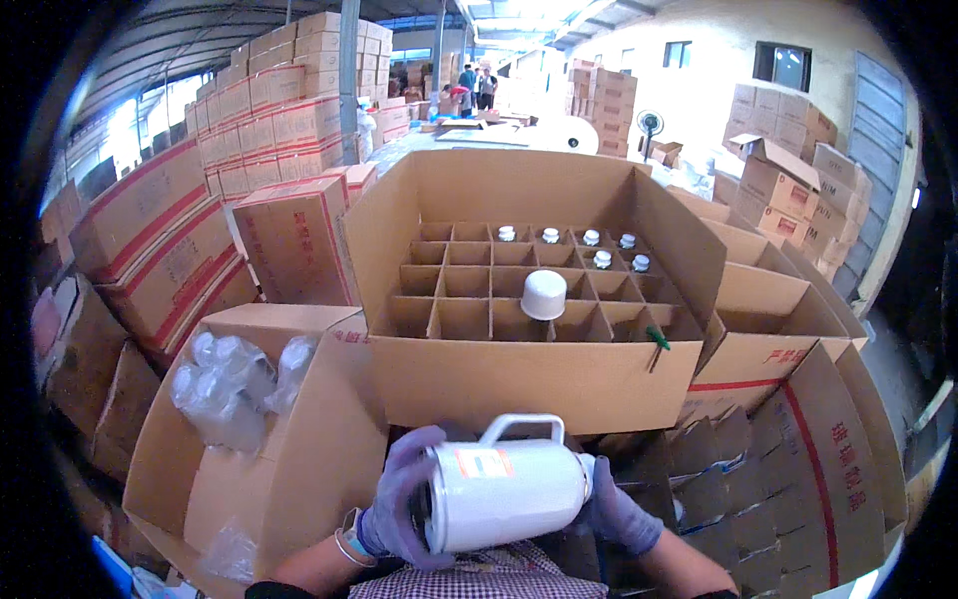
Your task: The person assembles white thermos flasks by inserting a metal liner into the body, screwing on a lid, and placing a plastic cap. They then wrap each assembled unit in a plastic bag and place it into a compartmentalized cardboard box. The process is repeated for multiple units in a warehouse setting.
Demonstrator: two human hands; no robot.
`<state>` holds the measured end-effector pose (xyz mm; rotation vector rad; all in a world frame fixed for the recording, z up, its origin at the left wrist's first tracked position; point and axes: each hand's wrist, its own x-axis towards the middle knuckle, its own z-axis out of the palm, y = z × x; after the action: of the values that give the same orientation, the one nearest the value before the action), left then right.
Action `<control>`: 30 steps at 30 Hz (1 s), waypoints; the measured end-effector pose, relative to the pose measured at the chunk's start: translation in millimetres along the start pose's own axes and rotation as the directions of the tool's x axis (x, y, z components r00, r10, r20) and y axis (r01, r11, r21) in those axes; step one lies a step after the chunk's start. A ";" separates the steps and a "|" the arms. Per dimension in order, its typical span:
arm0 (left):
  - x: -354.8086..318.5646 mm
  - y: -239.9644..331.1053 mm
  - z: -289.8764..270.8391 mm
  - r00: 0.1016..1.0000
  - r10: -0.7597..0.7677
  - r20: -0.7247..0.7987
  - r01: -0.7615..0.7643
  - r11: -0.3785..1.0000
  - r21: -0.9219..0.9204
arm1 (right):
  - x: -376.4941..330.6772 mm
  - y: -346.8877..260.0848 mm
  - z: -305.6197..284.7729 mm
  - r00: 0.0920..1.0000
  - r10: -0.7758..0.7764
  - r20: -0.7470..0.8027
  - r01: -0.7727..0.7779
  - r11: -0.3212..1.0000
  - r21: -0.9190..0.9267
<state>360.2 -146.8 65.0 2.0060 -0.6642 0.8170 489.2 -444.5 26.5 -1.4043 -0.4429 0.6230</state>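
A white jug [509, 494] with a loop handle is held on its side at 6 o'clock, closest to the body, its neck turned toward 3 o'clock. The left hand [394, 504], in a purple glove, is wrapped around the jug's base end, the grip clenched on it. The right hand [614, 514], gloved the same, is closed on the neck end, where a white cap is partly seen.

At 8 o'clock an open carton [299, 469] is seen, with clear plastic-wrapped bundles [235, 384] lying inside. At 4 o'clock flat cardboard divider pieces [718, 499] are stacked beside a folded carton with red edging [828, 459].

Just beyond the jug, at the centre, a large open box [499, 384] is fitted with a cardboard grid. One white-capped jug [544, 295] stands in a cell near the front row, and smaller white caps [594, 250] show in the far cells toward 1 o'clock. A green marker [658, 337] rests on the box's right rim.

Further out, at 10 o'clock, cartons with red stripes [160, 230] are piled high. At 12 o'clock people [477, 85] are seen standing far off.
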 end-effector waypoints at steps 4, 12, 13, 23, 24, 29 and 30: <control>-17.3 -16.5 2.0 0.874 -0.483 -0.046 0.386 0.750 -0.537 | -0.8 -28.8 3.4 0.945 -0.319 0.068 0.326 0.931 -0.163; 0.7 -10.5 22.7 0.847 -0.509 -0.153 0.426 0.822 -0.378 | 7.5 -8.3 -25.9 0.991 -0.125 0.045 0.126 0.992 -0.027; 2.8 -14.2 20.2 0.930 -0.335 -0.154 0.299 0.930 -0.213 | 13.8 -8.0 -23.4 1.000 -0.029 -0.003 0.029 0.997 0.069; 169.6 -181.6 -17.5 0.889 -0.417 -0.190 0.456 0.769 0.449 | -9.6 -30.7 -36.0 0.478 -0.878 -0.042 0.447 0.284 -0.849; 182.4 -193.8 -16.4 0.896 -0.424 -0.133 0.410 0.674 0.615 | -3.7 -23.7 -37.5 0.519 -0.845 -0.129 0.457 0.401 -0.794; 194.6 -255.1 -6.3 0.676 -0.727 0.122 0.293 0.416 0.861 | 11.1 7.2 -48.8 0.627 -0.765 -0.145 0.518 0.549 -0.656; 206.0 -262.0 -6.6 0.692 -0.708 0.140 0.274 0.437 0.857 | 14.8 13.9 -51.3 0.630 -0.763 -0.146 0.523 0.555 -0.646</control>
<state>675.4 -41.0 89.3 3.0767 0.1984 0.1594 530.8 -473.7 5.1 -1.6995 -0.7993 -0.4974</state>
